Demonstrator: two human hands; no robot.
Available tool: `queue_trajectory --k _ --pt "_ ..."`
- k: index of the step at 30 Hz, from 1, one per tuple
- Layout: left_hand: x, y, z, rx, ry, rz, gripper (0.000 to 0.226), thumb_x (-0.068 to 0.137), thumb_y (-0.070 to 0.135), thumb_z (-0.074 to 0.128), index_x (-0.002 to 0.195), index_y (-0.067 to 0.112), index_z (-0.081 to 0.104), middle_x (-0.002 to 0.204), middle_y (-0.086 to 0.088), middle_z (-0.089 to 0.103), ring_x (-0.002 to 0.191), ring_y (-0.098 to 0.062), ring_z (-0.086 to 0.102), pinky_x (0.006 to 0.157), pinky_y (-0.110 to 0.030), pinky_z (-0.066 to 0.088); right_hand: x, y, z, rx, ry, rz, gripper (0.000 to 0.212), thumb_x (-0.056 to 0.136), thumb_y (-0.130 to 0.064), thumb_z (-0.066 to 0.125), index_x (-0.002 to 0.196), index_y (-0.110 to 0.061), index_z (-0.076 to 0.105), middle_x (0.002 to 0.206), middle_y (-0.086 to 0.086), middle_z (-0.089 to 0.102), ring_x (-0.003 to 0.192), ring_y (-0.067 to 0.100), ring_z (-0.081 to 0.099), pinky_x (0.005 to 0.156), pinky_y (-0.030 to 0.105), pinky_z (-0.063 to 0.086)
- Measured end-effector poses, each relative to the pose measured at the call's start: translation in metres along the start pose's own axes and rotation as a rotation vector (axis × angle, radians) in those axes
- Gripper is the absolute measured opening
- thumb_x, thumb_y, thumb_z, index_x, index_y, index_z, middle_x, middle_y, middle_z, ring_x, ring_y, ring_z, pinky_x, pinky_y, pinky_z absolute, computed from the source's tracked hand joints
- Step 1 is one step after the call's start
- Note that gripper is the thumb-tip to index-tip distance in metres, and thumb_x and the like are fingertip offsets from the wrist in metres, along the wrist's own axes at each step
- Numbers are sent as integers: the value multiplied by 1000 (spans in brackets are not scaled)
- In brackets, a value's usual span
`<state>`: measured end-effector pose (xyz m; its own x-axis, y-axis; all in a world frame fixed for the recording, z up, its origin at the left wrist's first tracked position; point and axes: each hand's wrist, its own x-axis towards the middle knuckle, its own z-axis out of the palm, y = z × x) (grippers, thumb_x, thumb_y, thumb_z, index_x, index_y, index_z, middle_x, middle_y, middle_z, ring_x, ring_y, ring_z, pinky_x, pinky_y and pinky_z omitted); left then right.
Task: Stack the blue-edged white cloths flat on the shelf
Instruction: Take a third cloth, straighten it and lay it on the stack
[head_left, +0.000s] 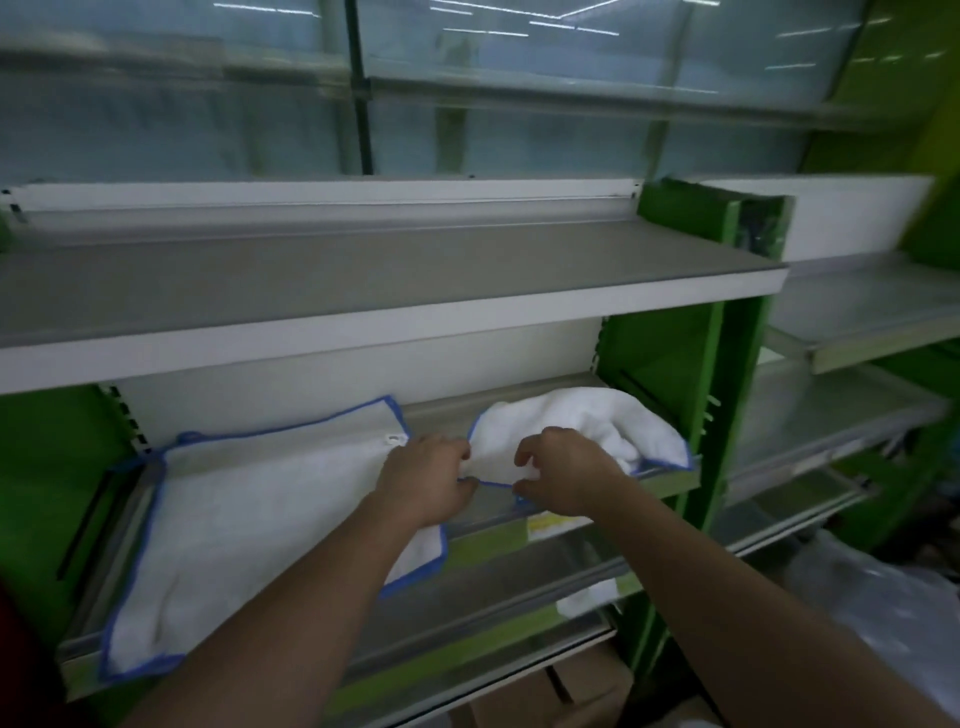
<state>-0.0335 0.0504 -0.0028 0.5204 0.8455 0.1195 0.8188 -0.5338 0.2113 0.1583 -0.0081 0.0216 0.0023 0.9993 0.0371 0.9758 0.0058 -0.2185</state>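
A blue-edged white cloth (234, 514) lies spread flat on the left part of the middle shelf (488, 514). To its right a second blue-edged cloth (587, 421) sits crumpled in a heap near the green upright. My left hand (426, 478) pinches the near blue edge of the crumpled cloth at its left corner. My right hand (561, 475) grips the same edge a little further right. Both forearms reach in from below, and the left one crosses over the flat cloth's near right corner.
An upper shelf (363, 291) overhangs the work area. Green uprights (670, 364) bound the shelf on the right, and a green panel (47, 467) on the left. More shelves extend right. Cardboard boxes (545, 691) and crinkled plastic (883, 608) lie low at the right.
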Motion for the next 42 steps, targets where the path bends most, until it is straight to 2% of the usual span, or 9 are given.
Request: queue_trajectory --k 5,10,13,16,21,25,33,39,42 --pt "0 14 2 -206 45 -88 13 93 29 54 99 25 65 101 -2 70 92 -24 64 78 -34 52 -14 7 6 -50 5 57 34 83 -47 62 100 -21 74 100 6 72 92 27 65 82 36 54" --pt "12 46 -28 -775 131 -141 17 97 26 52 98 20 68 73 0 69 61 -13 63 56 -23 43 -18 10 6 -88 132 103 56 79 -64 60 122 -26 61 115 6 64 102 27 59 85 39 48" --pt "19 62 -50 -1047 174 -172 17 93 21 61 89 13 75 68 -5 71 60 -13 64 62 -29 55 -14 3 2 -96 206 123 58 78 -68 56 113 -23 63 106 7 62 97 29 59 77 38 45" --pt "20 67 -67 -1226 174 -146 8 84 17 70 83 18 78 73 -4 73 69 -19 64 69 -33 56 -8 -3 -9 9 326 131 35 86 -52 55 95 -20 64 91 7 60 88 30 61 67 34 41" --pt "18 59 -77 -791 303 -86 35 75 10 69 108 20 73 88 0 70 82 -16 67 73 -20 51 -7 3 -50 336 420 113 16 91 -26 52 78 -20 60 71 6 64 71 31 62 58 31 43" --pt "11 62 -86 -596 552 56 16 85 23 65 98 20 75 93 -2 74 85 -18 66 78 -26 51 -15 11 -85 515 537 29 9 90 -26 60 82 -28 62 65 -8 63 55 3 57 46 19 44" --pt "-2 78 -94 -741 765 46 49 84 52 52 70 9 69 63 -8 69 62 -20 65 62 -39 53 -29 45 -97 411 609 154 11 91 -21 61 94 -20 72 76 -1 68 66 12 60 57 23 41" --pt "-14 63 -90 -974 843 -66 26 85 44 59 68 25 67 69 0 73 68 -23 71 73 -46 58 -54 79 -95 569 692 280 12 86 -24 65 92 -27 74 78 -7 70 73 20 67 61 24 44" --pt "-27 53 -89 -1012 861 -87 17 87 41 60 76 30 68 67 8 73 67 -14 71 72 -44 60 -67 80 -108 683 714 197 16 84 -26 70 75 -39 72 68 -19 72 66 0 67 56 21 45"
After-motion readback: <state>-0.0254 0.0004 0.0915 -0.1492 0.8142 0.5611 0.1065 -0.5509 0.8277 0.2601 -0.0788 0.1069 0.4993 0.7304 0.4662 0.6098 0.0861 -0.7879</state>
